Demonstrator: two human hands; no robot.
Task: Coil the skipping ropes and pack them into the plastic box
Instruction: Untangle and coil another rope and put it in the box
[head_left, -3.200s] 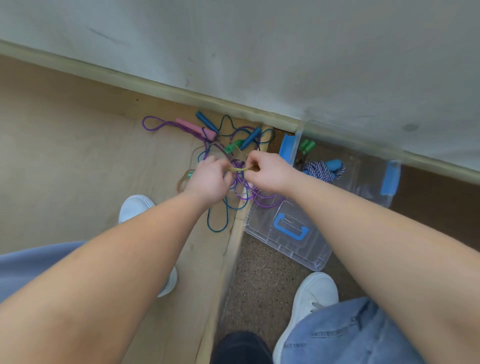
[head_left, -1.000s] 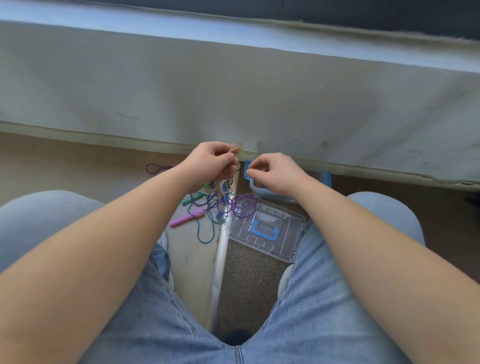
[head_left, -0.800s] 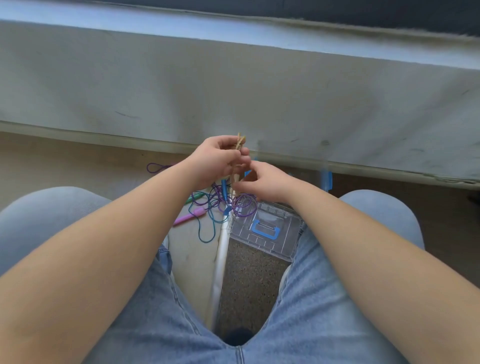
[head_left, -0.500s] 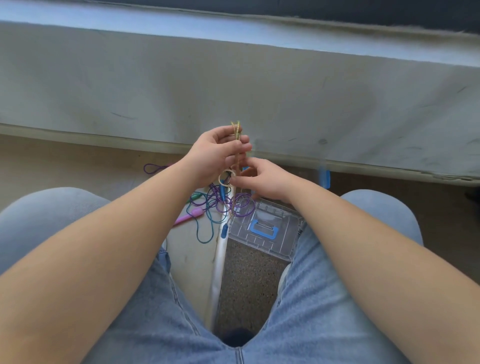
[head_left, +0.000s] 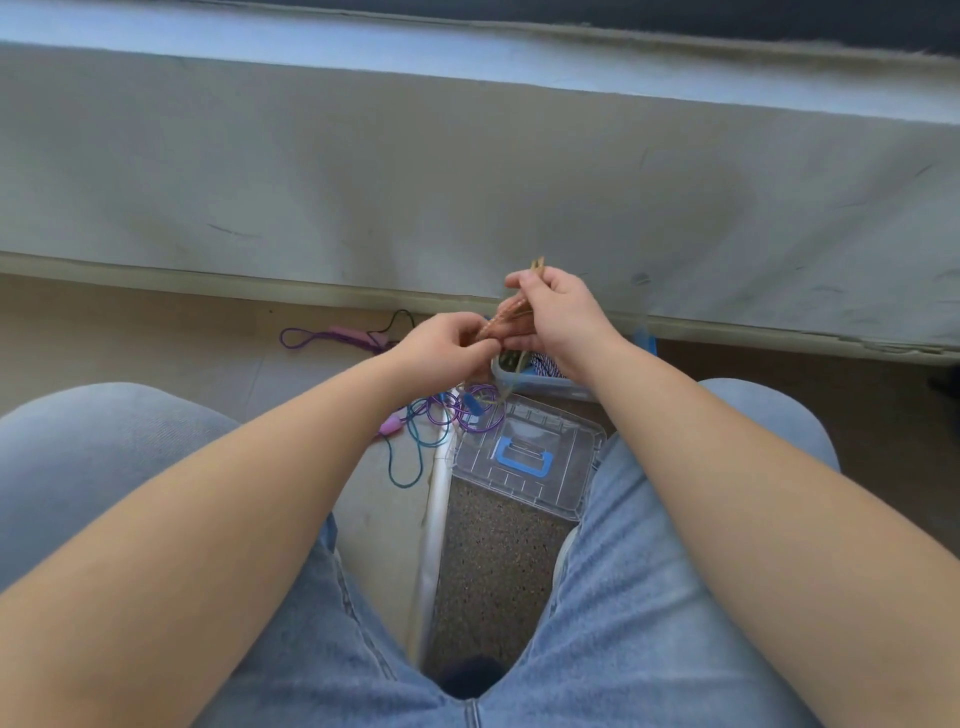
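Since the frame half a second earlier the hands had swapped heights: on my feed the right hand (head_left: 558, 317) was now the upper one, where the left had been, and the left hand (head_left: 447, 348) had dropped below and to its left. Both were raised above the floor, close together. The right hand's fingers were curled round a bunched tan skipping rope (head_left: 511, 325), whose two ends stuck up past its thumb in front of the grey wall (head_left: 467, 182). The left hand pinched the lower end of the same bunch, fingers bent in tight. From the bunch a strand hung down toward the clear plastic box (head_left: 540, 387), which stood on the floor by the wall's skirting, partly hidden behind the right wrist. I could make out a blue-and-white rope (head_left: 546, 364) inside it. Its clear lid (head_left: 576, 467), with a blue handle (head_left: 522, 458), lay flat on the floor just in front of the box. Left of the lid, across a pale threshold strip (head_left: 434, 525), a tangle of purple and teal ropes (head_left: 441, 415) lay loose, with one pink handle (head_left: 390, 426) at its left edge and another pink handle (head_left: 345, 332) nearer the wall. Knees in blue jeans (head_left: 623, 597) framed the lower view.
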